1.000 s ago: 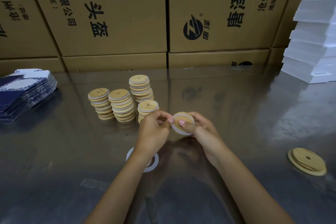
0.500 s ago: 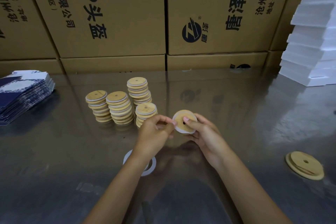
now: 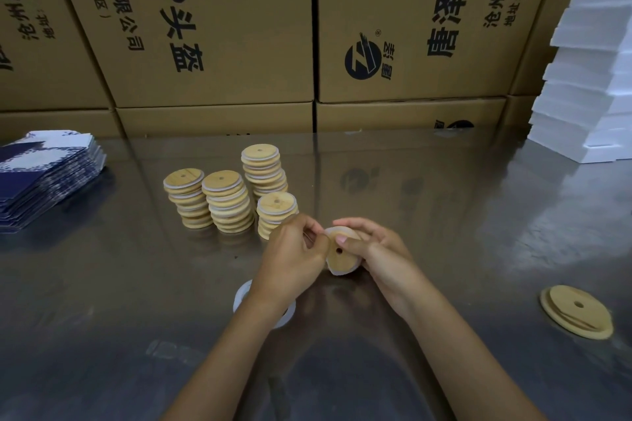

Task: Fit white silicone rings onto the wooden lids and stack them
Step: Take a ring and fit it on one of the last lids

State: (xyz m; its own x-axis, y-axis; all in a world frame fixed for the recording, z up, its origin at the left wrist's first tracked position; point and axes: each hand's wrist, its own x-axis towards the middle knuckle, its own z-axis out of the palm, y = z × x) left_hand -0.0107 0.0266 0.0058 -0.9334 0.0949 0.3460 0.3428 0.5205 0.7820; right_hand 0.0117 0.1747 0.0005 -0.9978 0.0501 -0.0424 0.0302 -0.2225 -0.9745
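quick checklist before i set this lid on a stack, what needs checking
1. Lid held firmly: ok, right hand grips it and left hand pinches at its edge.
2. Ring seated all round the lid: cannot tell, white shows at the rim but the hands hide part of it.
3. Nearest stack within reach: ok, just beyond the left hand.
4. Stacks upright: ok, though the layers sit slightly offset.
5. Next ring ready: ok, under the left wrist.
6. Next bare lid ready: ok, on the table to the right.
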